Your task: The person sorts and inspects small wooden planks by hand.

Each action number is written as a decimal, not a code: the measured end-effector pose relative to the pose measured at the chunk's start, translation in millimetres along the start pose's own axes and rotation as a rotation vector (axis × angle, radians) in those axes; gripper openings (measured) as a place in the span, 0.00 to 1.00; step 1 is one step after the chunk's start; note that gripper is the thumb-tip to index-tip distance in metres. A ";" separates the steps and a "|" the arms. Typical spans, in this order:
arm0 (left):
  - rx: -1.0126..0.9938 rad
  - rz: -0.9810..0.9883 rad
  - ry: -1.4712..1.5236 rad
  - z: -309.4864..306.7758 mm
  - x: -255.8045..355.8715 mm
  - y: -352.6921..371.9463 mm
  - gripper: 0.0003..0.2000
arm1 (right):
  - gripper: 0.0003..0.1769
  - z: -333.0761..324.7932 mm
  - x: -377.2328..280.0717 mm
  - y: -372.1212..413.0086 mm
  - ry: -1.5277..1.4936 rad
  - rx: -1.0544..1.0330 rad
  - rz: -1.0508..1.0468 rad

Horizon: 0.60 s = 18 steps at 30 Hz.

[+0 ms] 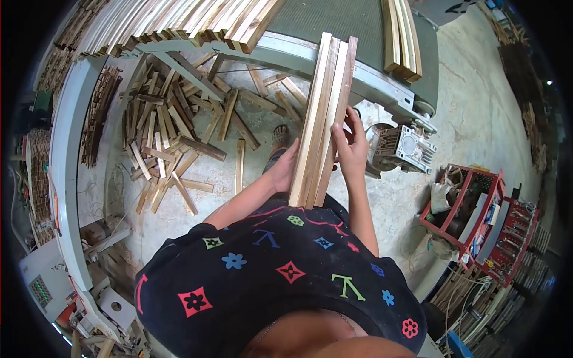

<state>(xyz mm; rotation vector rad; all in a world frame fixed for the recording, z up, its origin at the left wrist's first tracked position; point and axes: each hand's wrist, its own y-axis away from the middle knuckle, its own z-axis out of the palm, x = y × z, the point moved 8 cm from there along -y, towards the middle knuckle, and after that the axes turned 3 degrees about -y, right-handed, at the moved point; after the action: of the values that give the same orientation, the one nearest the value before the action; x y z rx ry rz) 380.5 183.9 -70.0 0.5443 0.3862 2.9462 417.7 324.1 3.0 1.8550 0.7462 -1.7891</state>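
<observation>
Closest, a black shirt (268, 280) with coloured flower marks. Just above it, a bundle of wooden slats (322, 119), upright, lower end against the shirt, clasped between left hand (284, 173), palm flat on its left side, and right hand (352, 143), fingers curled over its right edge. Beyond, scrap wood pile (173, 131) on the floor.

I see a heap of wood offcuts (170, 137) on the concrete floor (477, 113) at left. A green conveyor belt (334, 21) crosses the far side, carrying stacked slats (401, 39). Its grey gear motor (406, 146) sits right of centre, and a red tool trolley (483, 221) stands near right.
</observation>
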 end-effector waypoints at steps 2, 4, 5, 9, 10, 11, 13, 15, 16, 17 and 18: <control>-0.023 -0.044 0.042 -9.7 -6.8 6.7 0.41 | 0.31 5.2 -1.7 2.2 -0.036 0.019 0.034; -0.060 -0.078 0.112 -12.6 -11.3 11.7 0.39 | 0.32 6.6 -6.2 0.4 -0.048 0.026 0.060; -0.016 -0.081 0.107 -18.4 -12.3 10.3 0.40 | 0.32 7.7 -10.9 -4.1 -0.043 0.019 0.066; 0.056 -0.056 0.068 -22.1 4.7 -4.1 0.42 | 0.31 14.1 -19.8 -33.2 -0.005 -0.012 0.076; 0.045 -0.045 0.051 -18.2 15.4 -9.4 0.42 | 0.31 15.4 -18.7 -42.3 -0.023 -0.017 0.080; -0.027 -0.046 0.087 -8.8 24.9 -12.8 0.42 | 0.28 16.7 -22.8 -51.2 -0.002 -0.023 0.043; -0.177 -0.049 0.164 26.2 47.1 -13.3 0.41 | 0.25 13.1 -15.7 -69.0 -0.129 -0.047 0.100; -0.364 0.061 0.184 75.6 85.3 -10.1 0.40 | 0.20 9.5 -34.7 -76.7 -0.326 -0.059 0.157; -0.461 0.133 0.148 101.3 105.5 -6.2 0.39 | 0.20 7.1 -62.5 -74.3 -0.266 -0.085 0.159; -0.490 0.170 0.116 121.1 125.9 -1.8 0.38 | 0.22 3.6 -90.2 -66.7 -0.160 -0.125 0.112; -0.326 0.215 -0.004 112.3 142.0 -3.7 0.36 | 0.23 3.6 -114.5 -59.6 -0.062 -0.169 0.052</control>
<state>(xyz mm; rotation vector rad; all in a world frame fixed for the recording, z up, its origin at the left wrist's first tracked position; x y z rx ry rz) 290.0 236.1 78.0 0.5786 -0.1644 3.1145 374.5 358.5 119.7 1.6869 0.7935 -1.6881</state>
